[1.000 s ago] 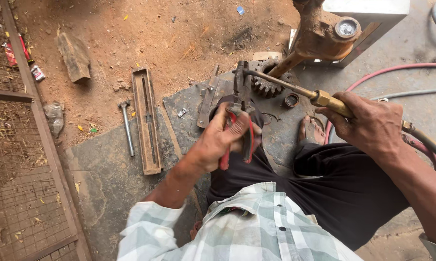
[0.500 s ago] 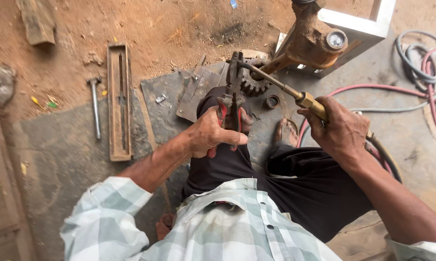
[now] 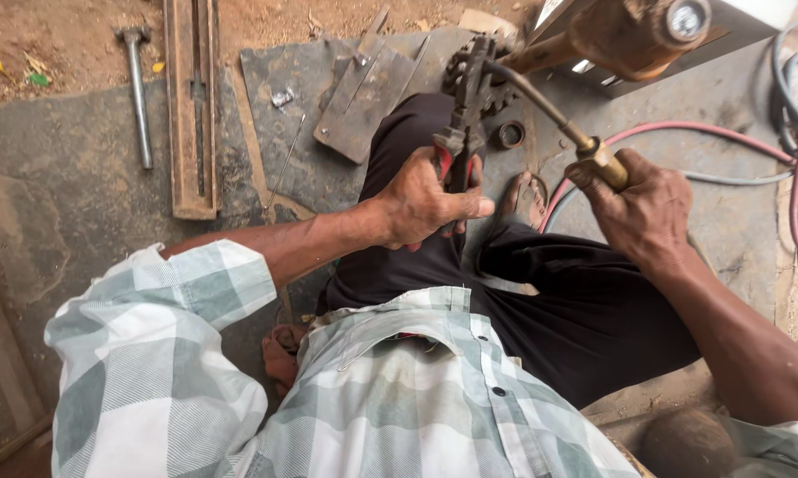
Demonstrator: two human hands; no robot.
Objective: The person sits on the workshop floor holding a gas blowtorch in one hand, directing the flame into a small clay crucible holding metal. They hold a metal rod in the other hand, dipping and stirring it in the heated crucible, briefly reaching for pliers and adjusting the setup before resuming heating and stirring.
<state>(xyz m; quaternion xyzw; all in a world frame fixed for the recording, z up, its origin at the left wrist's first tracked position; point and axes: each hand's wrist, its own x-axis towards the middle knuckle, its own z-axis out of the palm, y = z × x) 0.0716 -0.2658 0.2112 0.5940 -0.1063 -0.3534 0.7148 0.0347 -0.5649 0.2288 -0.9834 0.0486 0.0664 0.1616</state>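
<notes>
Over your knee, from the head view, your left hand is closed tight on red-handled pliers, which pinch a small metal part upright beside the gear. Your right hand is wrapped around the brass torch, its tip at the part. You seem to be at the heating step; the next move calls for steady pliers and a fixed tip.

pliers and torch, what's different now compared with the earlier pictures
The grips match: the left hand still clamps the red-handled pliers and the right hand still holds the brass torch, tip at the gear. Mostly the head camera has swung down and left, so the bolt and channel bar sit nearer the top.
</notes>
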